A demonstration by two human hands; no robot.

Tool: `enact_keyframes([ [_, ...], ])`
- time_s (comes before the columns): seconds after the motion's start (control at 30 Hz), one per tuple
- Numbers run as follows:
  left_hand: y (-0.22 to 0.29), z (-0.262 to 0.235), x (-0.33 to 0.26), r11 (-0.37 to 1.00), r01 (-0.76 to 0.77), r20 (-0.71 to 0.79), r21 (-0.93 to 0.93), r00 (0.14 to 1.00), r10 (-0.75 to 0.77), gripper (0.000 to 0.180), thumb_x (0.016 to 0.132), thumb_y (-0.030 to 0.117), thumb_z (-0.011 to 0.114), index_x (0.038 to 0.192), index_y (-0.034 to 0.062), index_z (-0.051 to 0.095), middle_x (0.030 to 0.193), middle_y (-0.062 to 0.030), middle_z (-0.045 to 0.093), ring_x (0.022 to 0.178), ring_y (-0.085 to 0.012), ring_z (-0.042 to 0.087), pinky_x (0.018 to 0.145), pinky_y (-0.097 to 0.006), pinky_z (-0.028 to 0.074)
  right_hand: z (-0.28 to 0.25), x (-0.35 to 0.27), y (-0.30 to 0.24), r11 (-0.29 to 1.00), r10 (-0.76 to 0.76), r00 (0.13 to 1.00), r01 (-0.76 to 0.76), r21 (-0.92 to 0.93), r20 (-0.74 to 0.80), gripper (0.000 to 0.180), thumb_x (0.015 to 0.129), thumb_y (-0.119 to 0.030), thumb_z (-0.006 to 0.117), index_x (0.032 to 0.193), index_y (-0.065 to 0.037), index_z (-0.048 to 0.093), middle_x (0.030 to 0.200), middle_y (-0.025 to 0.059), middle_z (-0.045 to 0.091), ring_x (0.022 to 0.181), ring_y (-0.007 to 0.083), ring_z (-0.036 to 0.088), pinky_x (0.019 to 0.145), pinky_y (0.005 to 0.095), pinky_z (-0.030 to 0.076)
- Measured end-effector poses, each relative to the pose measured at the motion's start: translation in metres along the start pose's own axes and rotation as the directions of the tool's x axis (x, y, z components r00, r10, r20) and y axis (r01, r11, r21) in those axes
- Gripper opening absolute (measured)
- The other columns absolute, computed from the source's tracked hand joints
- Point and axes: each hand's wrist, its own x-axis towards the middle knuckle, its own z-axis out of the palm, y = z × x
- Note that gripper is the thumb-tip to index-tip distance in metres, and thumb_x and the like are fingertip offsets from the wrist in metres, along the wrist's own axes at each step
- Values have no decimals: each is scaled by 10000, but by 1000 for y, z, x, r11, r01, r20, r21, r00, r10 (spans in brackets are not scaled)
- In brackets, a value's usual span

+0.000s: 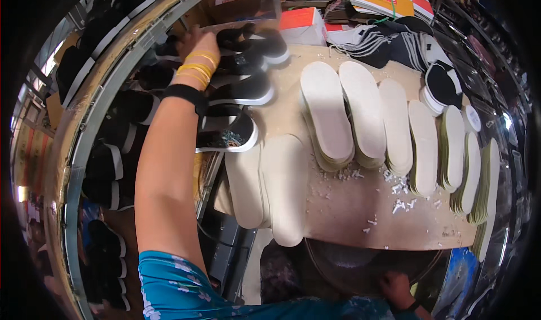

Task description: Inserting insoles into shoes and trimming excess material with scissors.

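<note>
My left hand reaches far up and left, with yellow bangles and a black band at the wrist. It lies on a row of black shoes with white soles beside a curved metal rail. Its fingers are hidden behind the hand, so its grip does not show. My right hand rests low by my lap, under the table's front edge, with nothing visible in it. Stacks of pale insoles lie in a row across the tan table, and two larger stacks overhang its near edge.
More black shoes line the rack left of the rail. Black-and-white shoe uppers are piled at the back, with orange and yellow boxes behind them. White scraps litter the table. A dark round object sits under the table.
</note>
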Motion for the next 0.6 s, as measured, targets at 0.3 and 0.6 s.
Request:
enact_keyframes([
  [0.3, 142, -160, -243, -77, -546, -382, -834, 472, 794, 333, 790, 164, 635, 1083, 29, 550, 1077, -170, 557, 1020, -329, 531, 876, -380, 427, 5, -3, 17, 951, -268, 940, 223, -214, -210, 113, 782, -198, 562, 760, -90, 591, 711, 97, 588, 666, 297, 593, 576, 403, 483],
  [0.6, 244, -189, -505, -16, -282, -89, -959, 250, 964, 412, 822, 260, 599, 1134, 3, 513, 1061, -233, 553, 976, -386, 540, 818, -404, 452, -77, -114, 130, 996, 65, 689, 1, 91, -721, 211, 718, -148, 598, 911, -63, 591, 900, 129, 570, 869, 312, 552, 763, 382, 464],
])
